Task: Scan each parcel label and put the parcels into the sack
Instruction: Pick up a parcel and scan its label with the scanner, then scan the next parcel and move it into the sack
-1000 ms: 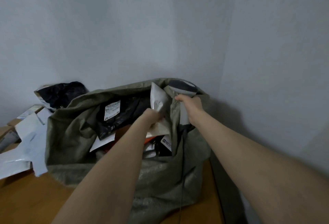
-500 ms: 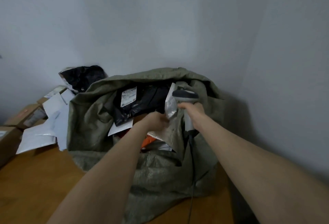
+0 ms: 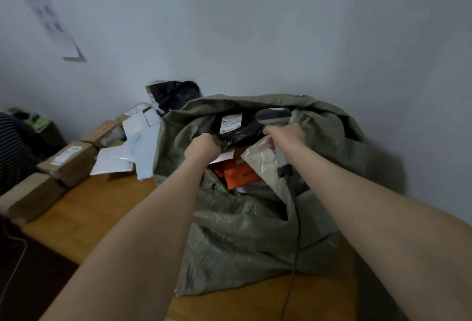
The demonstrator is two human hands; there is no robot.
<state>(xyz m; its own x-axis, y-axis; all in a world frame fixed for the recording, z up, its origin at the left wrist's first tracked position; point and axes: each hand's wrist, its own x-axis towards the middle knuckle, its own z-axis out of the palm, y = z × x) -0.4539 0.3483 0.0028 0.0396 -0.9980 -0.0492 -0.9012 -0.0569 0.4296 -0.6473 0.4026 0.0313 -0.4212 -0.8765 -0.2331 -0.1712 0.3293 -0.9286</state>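
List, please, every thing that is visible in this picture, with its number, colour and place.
sack: one, olive green, open on the table, centre.
black parcel: one, black with a white label, inside the sack, at the back.
orange parcel: one, orange, inside the sack, low down.
pale pouch: one, whitish, inside the sack, below the right hand.
scanner: one, grey, over the sack mouth.
cable: one, dark, hanging from the scanner down the sack.
cardboard boxes: at least four, brown, left on the table.
white mailers: several, white, between boxes and sack.
black bag: one, black, behind the sack.
paper sheet: one, white, wall, upper left.
table: one, brown wood.
left hand: grips the black parcel's edge.
right hand: grips the scanner.
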